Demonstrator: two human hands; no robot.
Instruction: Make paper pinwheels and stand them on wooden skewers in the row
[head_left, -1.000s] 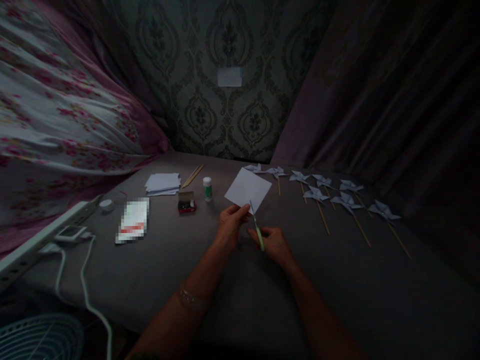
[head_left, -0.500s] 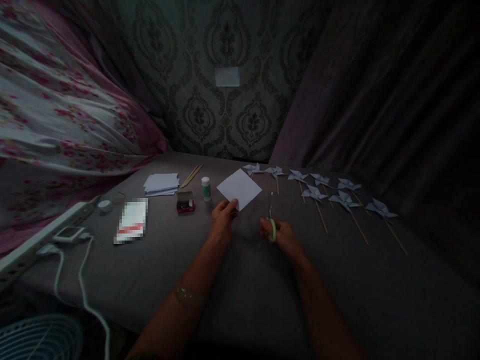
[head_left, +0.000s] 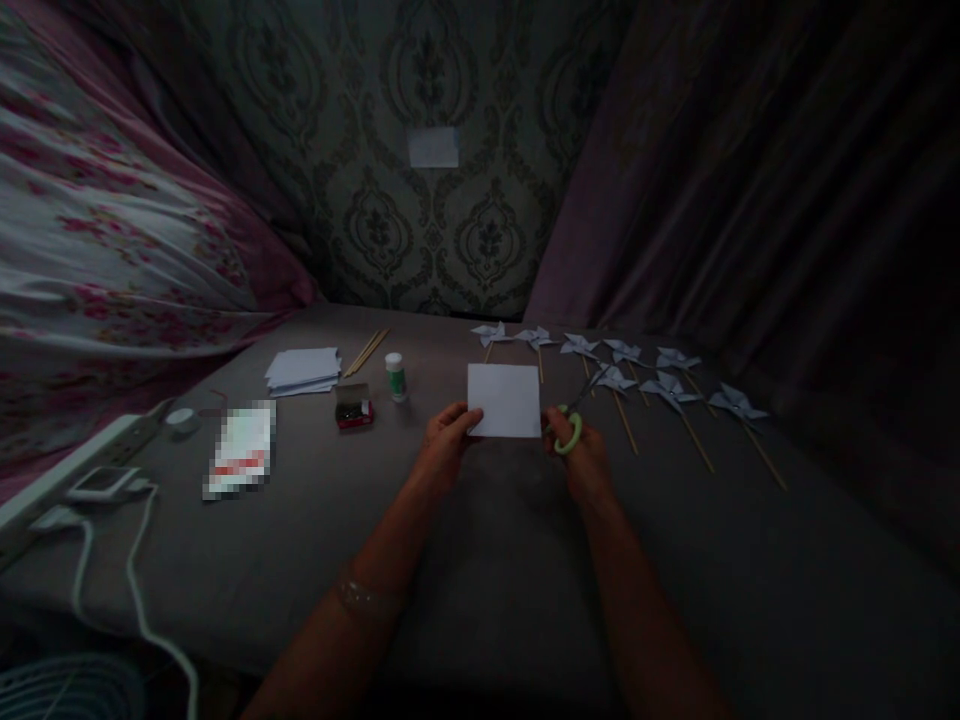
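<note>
My left hand [head_left: 450, 437] pinches the left edge of a square sheet of white paper [head_left: 504, 400], thumb on top. The sheet is held above the table with its sides squared to me. My right hand [head_left: 581, 458] is closed round the light green handles of a pair of scissors [head_left: 568, 432], whose blades point away to the upper right. Its fingertips are at the sheet's lower right edge; whether they grip the paper I cannot tell. Beyond and to the right lie several paper pinwheels [head_left: 669, 390] on wooden sticks.
On the left are a stack of white paper [head_left: 304, 370], loose wooden sticks [head_left: 367, 352], a glue bottle [head_left: 396, 378], and an open small box [head_left: 354, 408]. A blurred packet [head_left: 241, 450], white round lid [head_left: 180, 421] and power strip with cables [head_left: 67, 480] line the table's left side.
The sheet has turned from a diamond position to a square one. My right hand has come up to its right edge, and the scissors now tilt toward the right. The view has shifted slightly.
</note>
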